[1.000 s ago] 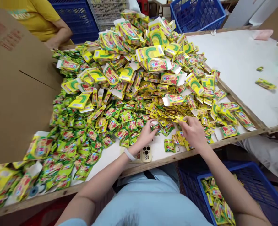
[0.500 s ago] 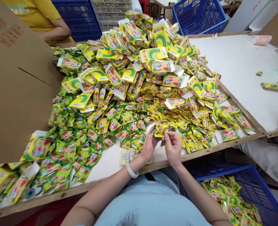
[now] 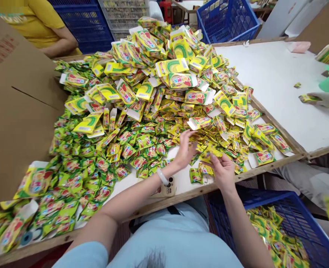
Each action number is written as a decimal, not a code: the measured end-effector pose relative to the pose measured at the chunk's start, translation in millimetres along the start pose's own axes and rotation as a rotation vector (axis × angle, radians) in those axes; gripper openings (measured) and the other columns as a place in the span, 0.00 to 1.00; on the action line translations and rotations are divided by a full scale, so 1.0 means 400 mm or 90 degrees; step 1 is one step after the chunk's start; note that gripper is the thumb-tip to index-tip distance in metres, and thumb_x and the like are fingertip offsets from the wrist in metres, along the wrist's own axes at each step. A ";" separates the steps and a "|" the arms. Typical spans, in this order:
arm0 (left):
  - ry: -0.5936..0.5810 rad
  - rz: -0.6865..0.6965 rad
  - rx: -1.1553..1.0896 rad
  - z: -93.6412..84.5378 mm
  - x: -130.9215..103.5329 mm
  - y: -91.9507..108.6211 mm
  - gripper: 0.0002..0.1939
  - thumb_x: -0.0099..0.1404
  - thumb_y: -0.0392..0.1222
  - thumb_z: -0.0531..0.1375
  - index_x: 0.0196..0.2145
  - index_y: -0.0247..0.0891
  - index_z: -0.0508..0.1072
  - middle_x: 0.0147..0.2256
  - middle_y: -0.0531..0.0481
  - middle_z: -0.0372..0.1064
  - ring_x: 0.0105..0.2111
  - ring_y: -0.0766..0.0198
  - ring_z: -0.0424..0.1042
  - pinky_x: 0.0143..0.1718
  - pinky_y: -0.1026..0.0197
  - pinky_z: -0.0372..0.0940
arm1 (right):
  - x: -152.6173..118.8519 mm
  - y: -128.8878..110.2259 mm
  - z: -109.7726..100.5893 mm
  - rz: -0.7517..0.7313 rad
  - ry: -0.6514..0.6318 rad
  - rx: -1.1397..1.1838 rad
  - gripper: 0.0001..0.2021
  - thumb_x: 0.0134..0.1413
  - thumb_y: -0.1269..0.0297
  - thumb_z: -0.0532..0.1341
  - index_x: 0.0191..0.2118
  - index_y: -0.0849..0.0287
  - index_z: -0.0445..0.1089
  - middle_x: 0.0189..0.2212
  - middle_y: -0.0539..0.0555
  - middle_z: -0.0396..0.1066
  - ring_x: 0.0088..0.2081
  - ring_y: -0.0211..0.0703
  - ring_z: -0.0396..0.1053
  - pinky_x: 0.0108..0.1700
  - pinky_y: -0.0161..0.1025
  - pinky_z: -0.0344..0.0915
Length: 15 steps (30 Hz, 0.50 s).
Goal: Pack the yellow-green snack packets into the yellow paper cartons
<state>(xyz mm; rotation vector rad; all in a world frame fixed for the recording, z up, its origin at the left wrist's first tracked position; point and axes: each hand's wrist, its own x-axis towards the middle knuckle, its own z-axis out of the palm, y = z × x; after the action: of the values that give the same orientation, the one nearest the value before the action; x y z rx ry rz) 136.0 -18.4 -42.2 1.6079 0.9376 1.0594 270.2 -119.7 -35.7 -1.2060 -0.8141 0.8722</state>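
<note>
Over table (image 3: 185, 178), left hand (image 3: 185, 152) now apart from right hand (image 3: 223, 170) pinching yellow packet (image 3: 207, 153).

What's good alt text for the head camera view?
A person's right hand pinches a yellow packet, the left hand open nearby, before a heap of TWINS cartons and wrapped packets on a white table. A phone lies near the table edge; a blue crate sits lower right.

Above the counter's (image 3: 267, 67) smooth white top and rough wooden edging (image 3: 192, 194), glossy plastic-film sachets (image 3: 144, 141) lie beneath shiny printed paperboard cartons (image 3: 172, 67). Left of the counter's middle stands a matt brown cardboard box (image 3: 13, 123); below its front sits a hard plastic crate (image 3: 300, 216).
</note>
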 end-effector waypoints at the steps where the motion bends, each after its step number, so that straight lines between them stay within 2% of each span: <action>1: 0.046 -0.059 -0.026 0.002 0.044 -0.010 0.18 0.73 0.50 0.52 0.55 0.38 0.66 0.57 0.35 0.62 0.53 0.53 0.69 0.49 0.51 0.70 | 0.006 -0.007 -0.020 -0.007 0.022 0.000 0.12 0.52 0.55 0.70 0.36 0.58 0.74 0.31 0.51 0.78 0.33 0.44 0.77 0.38 0.45 0.80; 2: 0.063 -0.131 -0.042 0.001 0.087 -0.018 0.16 0.73 0.50 0.52 0.50 0.36 0.67 0.49 0.37 0.67 0.42 0.57 0.73 0.40 0.55 0.71 | 0.010 -0.014 -0.040 -0.019 0.035 -0.012 0.12 0.53 0.56 0.70 0.36 0.59 0.74 0.32 0.52 0.78 0.31 0.43 0.77 0.37 0.44 0.80; 4: 0.033 -0.216 -0.049 -0.008 0.155 -0.028 0.12 0.71 0.48 0.55 0.39 0.35 0.69 0.32 0.46 0.68 0.28 0.64 0.69 0.29 0.61 0.67 | 0.017 -0.028 -0.077 -0.061 0.028 -0.084 0.12 0.56 0.56 0.68 0.39 0.58 0.75 0.38 0.55 0.78 0.31 0.42 0.77 0.35 0.43 0.79; 5: 0.008 -0.223 -0.049 -0.017 0.177 -0.028 0.11 0.70 0.46 0.57 0.34 0.36 0.68 0.27 0.50 0.65 0.25 0.65 0.66 0.27 0.63 0.65 | 0.020 -0.036 -0.091 -0.096 0.009 -0.150 0.12 0.57 0.56 0.67 0.42 0.58 0.76 0.44 0.57 0.77 0.32 0.43 0.77 0.35 0.43 0.79; 7: -0.025 -0.164 -0.054 -0.045 0.189 -0.017 0.10 0.66 0.42 0.60 0.28 0.37 0.66 0.25 0.53 0.62 0.25 0.66 0.64 0.27 0.64 0.64 | 0.025 -0.049 -0.109 -0.200 -0.041 -0.331 0.10 0.59 0.59 0.65 0.43 0.57 0.77 0.55 0.61 0.71 0.35 0.44 0.78 0.38 0.44 0.79; 10: -0.044 -0.034 -0.064 -0.102 0.143 0.017 0.11 0.63 0.38 0.59 0.23 0.37 0.65 0.29 0.51 0.63 0.32 0.64 0.65 0.35 0.64 0.66 | 0.036 -0.053 -0.101 -0.365 -0.131 -0.630 0.09 0.62 0.65 0.60 0.43 0.57 0.77 0.64 0.65 0.62 0.36 0.45 0.78 0.38 0.44 0.76; 11: -0.058 -0.019 -0.077 -0.120 0.115 0.029 0.11 0.61 0.38 0.59 0.22 0.37 0.65 0.30 0.50 0.64 0.35 0.63 0.66 0.38 0.63 0.67 | 0.040 -0.049 -0.090 -0.405 -0.163 -0.702 0.10 0.63 0.66 0.59 0.43 0.57 0.77 0.64 0.66 0.61 0.36 0.46 0.78 0.36 0.43 0.75; 13: -0.078 -0.055 -0.143 -0.142 0.049 0.047 0.09 0.61 0.40 0.59 0.25 0.36 0.67 0.34 0.49 0.66 0.39 0.61 0.68 0.42 0.61 0.68 | 0.046 -0.029 -0.055 -0.468 -0.212 -0.782 0.11 0.66 0.67 0.56 0.45 0.57 0.76 0.64 0.67 0.62 0.35 0.46 0.77 0.32 0.40 0.73; 15: -0.043 -0.099 -0.242 -0.137 -0.020 0.052 0.09 0.64 0.45 0.56 0.32 0.36 0.70 0.41 0.46 0.69 0.44 0.59 0.70 0.45 0.58 0.70 | 0.043 0.002 -0.010 -0.520 -0.214 -0.798 0.12 0.67 0.67 0.54 0.44 0.59 0.75 0.61 0.68 0.66 0.36 0.47 0.77 0.32 0.39 0.72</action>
<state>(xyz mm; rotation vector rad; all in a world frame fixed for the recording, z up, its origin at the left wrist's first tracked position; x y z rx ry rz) 83.5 -14.5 -14.6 1.2293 0.7500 0.9994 281.4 -105.9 -35.9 -1.5359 -2.0986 -0.2428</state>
